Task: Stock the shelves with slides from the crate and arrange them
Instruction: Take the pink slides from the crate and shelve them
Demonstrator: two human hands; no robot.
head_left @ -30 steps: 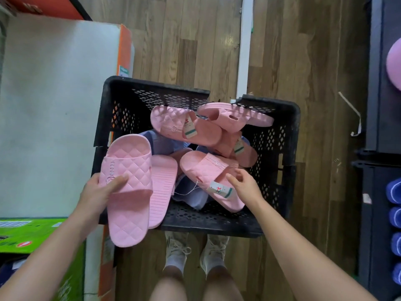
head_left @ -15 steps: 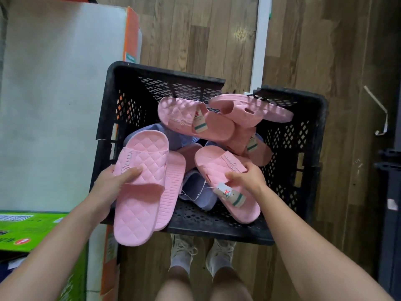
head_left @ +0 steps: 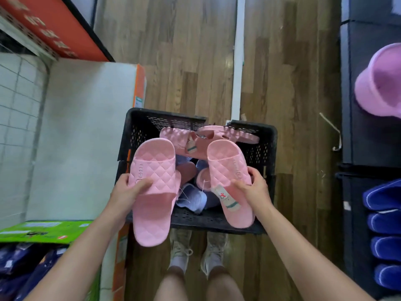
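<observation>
Since the previous moment our right pink slide (head_left: pixel 227 164) had come up off the pile, level with the other.

- Green box (head_left: pixel 43 231): far left.
- Left hand (head_left: pixel 128 192): fingers clamped round the strap of the left pink slide (head_left: pixel 154 166), held over the crate's near-left corner.
- Black crate (head_left: pixel 269 135): on the wood floor, holding more pink slides (head_left: pixel 180 137) and paler ones (head_left: pixel 193 198), perhaps lilac.
- Right hand (head_left: pixel 253 187): gripped the right pink slide's strap above the crate; a paper tag (head_left: pixel 225 198) lay on its footbed.
- Dark shelves (head_left: pixel 355 127): one purple slide (head_left: pixel 382 83), a row of blue slides (head_left: pixel 386 196).
</observation>
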